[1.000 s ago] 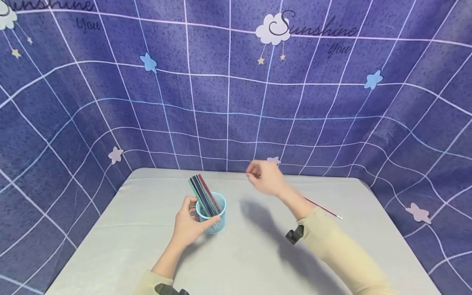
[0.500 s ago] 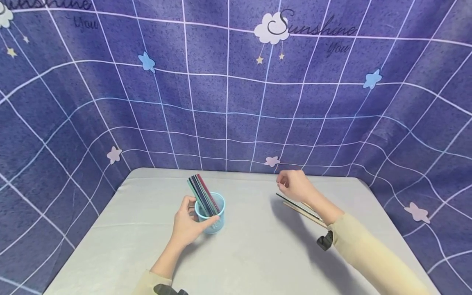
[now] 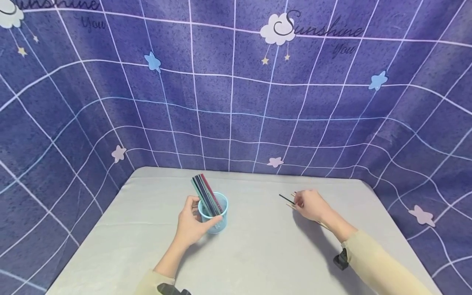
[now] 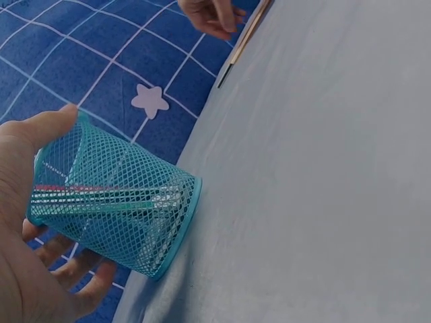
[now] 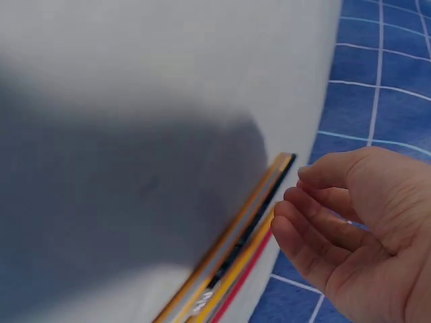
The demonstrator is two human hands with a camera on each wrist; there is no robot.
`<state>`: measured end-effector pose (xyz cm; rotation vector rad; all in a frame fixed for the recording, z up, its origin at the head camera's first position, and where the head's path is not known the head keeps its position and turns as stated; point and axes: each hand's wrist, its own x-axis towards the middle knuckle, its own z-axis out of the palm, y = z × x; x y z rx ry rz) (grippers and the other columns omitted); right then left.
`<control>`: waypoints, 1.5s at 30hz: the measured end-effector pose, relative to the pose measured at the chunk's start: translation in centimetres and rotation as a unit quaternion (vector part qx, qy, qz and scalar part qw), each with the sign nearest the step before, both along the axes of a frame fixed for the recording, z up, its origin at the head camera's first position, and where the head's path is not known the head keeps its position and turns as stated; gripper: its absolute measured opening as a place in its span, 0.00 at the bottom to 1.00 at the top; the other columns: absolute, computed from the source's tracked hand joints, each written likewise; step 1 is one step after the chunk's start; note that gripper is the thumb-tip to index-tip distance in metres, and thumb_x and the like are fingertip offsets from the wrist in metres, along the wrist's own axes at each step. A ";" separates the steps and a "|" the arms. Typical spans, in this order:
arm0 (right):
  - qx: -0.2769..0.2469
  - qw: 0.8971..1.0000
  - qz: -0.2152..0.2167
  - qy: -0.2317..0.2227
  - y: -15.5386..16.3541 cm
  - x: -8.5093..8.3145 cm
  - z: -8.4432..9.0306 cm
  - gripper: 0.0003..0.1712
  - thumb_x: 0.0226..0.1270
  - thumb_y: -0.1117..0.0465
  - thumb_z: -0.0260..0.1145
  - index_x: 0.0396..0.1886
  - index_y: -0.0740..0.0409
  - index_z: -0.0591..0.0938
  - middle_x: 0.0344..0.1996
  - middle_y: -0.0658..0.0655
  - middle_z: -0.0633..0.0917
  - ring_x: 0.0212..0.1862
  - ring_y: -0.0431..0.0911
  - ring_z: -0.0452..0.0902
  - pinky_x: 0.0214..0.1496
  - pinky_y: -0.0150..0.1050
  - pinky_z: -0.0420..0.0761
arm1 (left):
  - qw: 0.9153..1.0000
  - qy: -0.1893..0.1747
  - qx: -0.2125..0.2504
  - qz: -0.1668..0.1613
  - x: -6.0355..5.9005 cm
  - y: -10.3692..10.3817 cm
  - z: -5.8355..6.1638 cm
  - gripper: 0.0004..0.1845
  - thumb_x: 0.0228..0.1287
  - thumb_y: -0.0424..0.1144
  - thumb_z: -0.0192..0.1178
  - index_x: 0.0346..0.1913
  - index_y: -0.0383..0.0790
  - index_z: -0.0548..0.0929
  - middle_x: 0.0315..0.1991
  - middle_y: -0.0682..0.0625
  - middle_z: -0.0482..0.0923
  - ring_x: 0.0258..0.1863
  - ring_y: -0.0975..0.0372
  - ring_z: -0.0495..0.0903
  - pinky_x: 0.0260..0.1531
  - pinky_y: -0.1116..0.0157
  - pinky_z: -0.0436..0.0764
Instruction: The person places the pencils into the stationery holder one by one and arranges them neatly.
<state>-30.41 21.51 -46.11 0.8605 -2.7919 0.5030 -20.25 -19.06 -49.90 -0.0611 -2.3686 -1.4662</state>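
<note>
A grey table (image 3: 258,254) fills the near part of the scene, backed by a purple-blue grid-patterned cloth (image 3: 236,102) printed with stars and clouds. Left of the table's middle stands a small cup (image 3: 214,214) of light blue wire mesh, round and open at the top, upright on the table. Thin, long pencils (image 3: 205,196) in dark, green and red tones stand inside it as a bundle, leaning toward the far left and rising well above the rim. The left hand (image 3: 191,223) grips the cup from its near left side, thumb and fingers curled round the mesh wall. To the right, well apart from the cup, a few loose pencils (image 5: 232,249) lie side by side on the table, yellow, black and red. The right hand (image 3: 311,205) is over them with fingers loosely curled, holding nothing, fingertips (image 5: 286,212) just beside the pencils.
</note>
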 end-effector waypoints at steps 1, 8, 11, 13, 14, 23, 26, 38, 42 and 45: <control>0.003 1.000 -0.005 -0.009 0.2 0.1 -0.3 0.04 0.56 0.70 0.74 0.28 0.58 0.87 0.23 0.50 0.89 0.28 0.40 0.83 0.35 0.40 0.87 | 1.000 0.002 -0.001 -0.002 0.0 0.0 0.0 0.40 0.49 0.45 0.86 0.60 0.42 0.73 0.55 0.43 0.86 0.55 0.49 0.86 0.55 0.53 0.90; 0.022 0.999 -0.013 -0.024 1.1 0.5 -1.5 0.05 0.57 0.69 0.74 0.27 0.56 0.86 0.22 0.47 0.88 0.27 0.40 0.82 0.34 0.40 0.88 | 1.000 0.005 -0.006 0.000 0.0 0.1 -0.1 0.39 0.51 0.47 0.85 0.61 0.41 0.72 0.56 0.42 0.86 0.56 0.50 0.86 0.55 0.52 0.90; 0.032 0.999 -0.022 -0.021 1.3 0.5 -1.7 0.07 0.57 0.69 0.75 0.26 0.55 0.86 0.21 0.46 0.86 0.26 0.40 0.80 0.34 0.40 0.86 | 1.000 0.004 -0.008 -0.001 0.1 0.1 -0.1 0.40 0.52 0.47 0.85 0.61 0.41 0.72 0.56 0.42 0.85 0.56 0.50 0.86 0.55 0.52 0.90; 0.039 0.999 -0.024 -0.022 1.4 0.6 -1.8 0.07 0.57 0.68 0.76 0.26 0.55 0.86 0.21 0.46 0.85 0.26 0.40 0.78 0.34 0.40 0.86 | 1.000 0.002 -0.006 -0.001 0.1 0.2 0.0 0.40 0.52 0.47 0.85 0.62 0.41 0.72 0.56 0.42 0.85 0.56 0.49 0.86 0.55 0.52 0.90; 0.041 0.999 -0.025 -0.025 1.5 0.7 -1.8 0.07 0.57 0.68 0.76 0.26 0.55 0.86 0.21 0.45 0.85 0.27 0.39 0.78 0.34 0.40 0.86 | 1.000 0.000 -0.006 -0.002 0.1 0.2 0.0 0.40 0.52 0.47 0.85 0.62 0.41 0.72 0.56 0.42 0.85 0.56 0.49 0.85 0.55 0.52 0.90; 0.019 0.999 -0.023 -0.043 1.4 0.5 -1.3 0.06 0.53 0.69 0.72 0.26 0.55 0.84 0.21 0.45 0.83 0.26 0.38 0.74 0.33 0.37 0.81 | 1.000 0.001 -0.002 -0.007 0.3 0.2 0.0 0.39 0.54 0.47 0.84 0.62 0.41 0.71 0.57 0.41 0.84 0.57 0.48 0.85 0.56 0.48 0.90; -0.006 1.000 -0.007 -0.027 1.2 0.2 -0.8 0.08 0.54 0.68 0.71 0.26 0.53 0.81 0.19 0.43 0.80 0.25 0.36 0.71 0.31 0.34 0.77 | 1.000 0.000 0.000 -0.010 0.3 0.3 0.0 0.39 0.54 0.46 0.83 0.63 0.40 0.70 0.58 0.39 0.83 0.58 0.46 0.84 0.57 0.45 0.89; -0.122 0.991 -0.007 -0.048 -2.7 -1.1 3.8 0.07 0.58 0.65 0.66 0.29 0.52 0.76 0.21 0.46 0.78 0.25 0.37 0.70 0.28 0.30 0.72 | 1.000 -0.001 -0.004 -0.013 0.1 0.3 -0.1 0.40 0.55 0.46 0.83 0.63 0.40 0.69 0.59 0.38 0.82 0.58 0.45 0.83 0.58 0.42 0.88; -0.192 0.981 0.001 -0.043 -4.4 -0.7 5.8 0.07 0.59 0.67 0.66 0.31 0.54 0.76 0.27 0.50 0.84 0.31 0.40 0.80 0.34 0.31 0.82 | 1.000 -0.003 -0.005 -0.013 0.0 0.3 -0.1 0.40 0.55 0.47 0.83 0.63 0.40 0.69 0.59 0.39 0.82 0.58 0.46 0.83 0.57 0.43 0.89; -0.249 0.967 0.023 -0.051 -5.8 -0.1 7.1 0.08 0.60 0.71 0.64 0.32 0.55 0.76 0.31 0.54 0.85 0.35 0.44 0.84 0.38 0.33 0.86 | 1.000 -0.002 -0.005 -0.013 0.0 0.3 0.0 0.40 0.55 0.46 0.83 0.63 0.40 0.69 0.58 0.39 0.82 0.58 0.46 0.83 0.56 0.44 0.89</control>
